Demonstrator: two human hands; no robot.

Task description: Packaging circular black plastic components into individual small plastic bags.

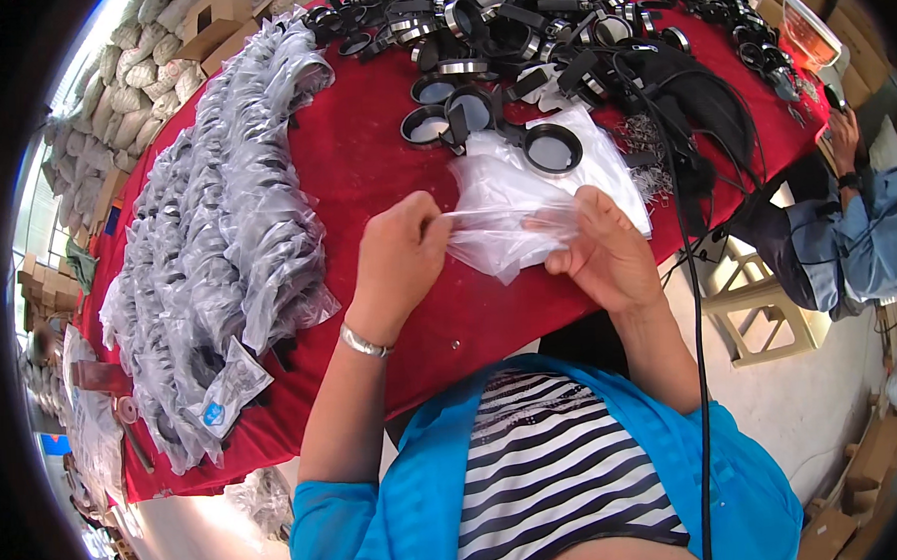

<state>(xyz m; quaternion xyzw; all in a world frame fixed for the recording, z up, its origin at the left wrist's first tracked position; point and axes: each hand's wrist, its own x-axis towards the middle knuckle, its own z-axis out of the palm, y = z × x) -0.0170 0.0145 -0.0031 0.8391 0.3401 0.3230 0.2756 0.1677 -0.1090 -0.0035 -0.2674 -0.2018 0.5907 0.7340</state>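
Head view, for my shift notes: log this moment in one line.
left hand: pinching clear bag; right hand: touching its other side; bagged pieces: heaped left

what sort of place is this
Probably a small workshop or packing room: rows of clear-bagged items and a heap of loose black parts cover much of a red table, and full sacks are piled up beyond it.

- The left hand (pixel 404 257) pinched a clear plastic bag (pixel 502 240) at one side; the right hand (pixel 612 253) held the other.
- Bagged items (pixel 205 211) lay in rows on the red tablecloth (pixel 432 351).
- Round black parts (pixel 510 39) lay heaped beyond the hands.
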